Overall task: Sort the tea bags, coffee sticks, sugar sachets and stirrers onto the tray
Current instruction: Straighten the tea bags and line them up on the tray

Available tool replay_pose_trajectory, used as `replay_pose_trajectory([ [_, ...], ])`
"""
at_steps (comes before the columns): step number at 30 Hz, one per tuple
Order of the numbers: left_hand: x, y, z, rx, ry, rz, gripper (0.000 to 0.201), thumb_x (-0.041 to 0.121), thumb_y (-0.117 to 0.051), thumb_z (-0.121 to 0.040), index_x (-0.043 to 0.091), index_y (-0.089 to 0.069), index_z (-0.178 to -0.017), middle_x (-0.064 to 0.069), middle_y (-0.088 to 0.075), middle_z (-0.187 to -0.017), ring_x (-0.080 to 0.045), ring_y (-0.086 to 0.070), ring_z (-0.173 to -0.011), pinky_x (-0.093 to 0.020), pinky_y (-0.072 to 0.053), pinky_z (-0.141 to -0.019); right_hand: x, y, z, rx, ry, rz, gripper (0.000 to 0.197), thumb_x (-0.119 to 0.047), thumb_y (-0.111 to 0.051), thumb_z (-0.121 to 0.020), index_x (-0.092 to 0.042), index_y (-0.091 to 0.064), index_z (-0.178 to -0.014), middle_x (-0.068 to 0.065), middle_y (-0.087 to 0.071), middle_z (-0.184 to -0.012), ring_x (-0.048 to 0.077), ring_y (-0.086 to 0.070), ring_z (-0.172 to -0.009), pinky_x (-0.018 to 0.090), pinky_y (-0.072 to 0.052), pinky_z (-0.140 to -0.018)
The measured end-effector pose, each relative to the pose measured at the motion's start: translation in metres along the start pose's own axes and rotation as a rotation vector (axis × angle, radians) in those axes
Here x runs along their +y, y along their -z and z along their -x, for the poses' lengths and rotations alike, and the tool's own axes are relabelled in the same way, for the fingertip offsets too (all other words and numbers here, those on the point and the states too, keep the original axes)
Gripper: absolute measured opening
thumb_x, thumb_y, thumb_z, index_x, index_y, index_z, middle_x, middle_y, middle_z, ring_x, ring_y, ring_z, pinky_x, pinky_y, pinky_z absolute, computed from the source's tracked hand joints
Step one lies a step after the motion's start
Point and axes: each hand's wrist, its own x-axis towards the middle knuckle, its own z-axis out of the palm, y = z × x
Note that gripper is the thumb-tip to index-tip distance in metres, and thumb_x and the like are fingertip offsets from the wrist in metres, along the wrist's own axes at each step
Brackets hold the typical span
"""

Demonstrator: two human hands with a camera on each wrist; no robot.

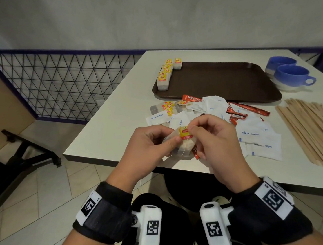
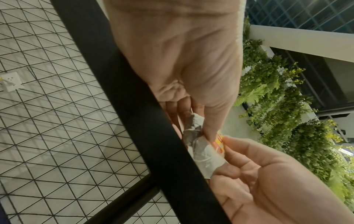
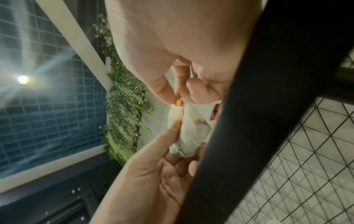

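While both hands (image 1: 179, 140) pinch it, tea bag (image 1: 185, 146) hangs above table (image 1: 107, 131).

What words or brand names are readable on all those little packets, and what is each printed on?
"Lipton": yellow tag of the tea bag held by the left hand and right hand.
"NESCAF…", partly covered: red coffee stick.
"white sugar": sugar sachets.
Tags on the tea bags on the tray: too small to read.
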Motion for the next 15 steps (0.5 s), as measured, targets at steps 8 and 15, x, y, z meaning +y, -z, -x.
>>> replay_pose_trajectory([
  [8, 0.001, 0.003, -0.001, 0.025, 0.004, 0.081, 0.011, 0.012, -0.074, -0.09, 0.004, -0.078, -0.096, -0.016, -0.076, -0.092, -0.027, -0.068, -0.078, -0.033, -0.058, -0.067, -0.014, 0.003, -0.004, -0.022, -0.208, -0.145, 0.014, -0.014, -0.062, -0.1, -0.013, -0.07, -0.089, 0.011, -0.056, -0.06, 0.019, -0.044, -0.046, 0.027, -0.039, -0.043],
  [15, 0.0, 0.004, -0.002, 0.067, 0.031, 0.114, 0.016, 0.019, -0.074, -0.09, 0.005, -0.078, -0.097, -0.018, -0.076, -0.093, -0.033, -0.069, -0.08, -0.034, -0.059, -0.065, -0.012, -0.005, 0.0, -0.001, -0.172, -0.108, 0.013, -0.015, -0.06, -0.1, -0.015, -0.068, -0.09, 0.015, -0.06, -0.066, 0.021, -0.049, -0.045, 0.027, -0.043, -0.045],
])
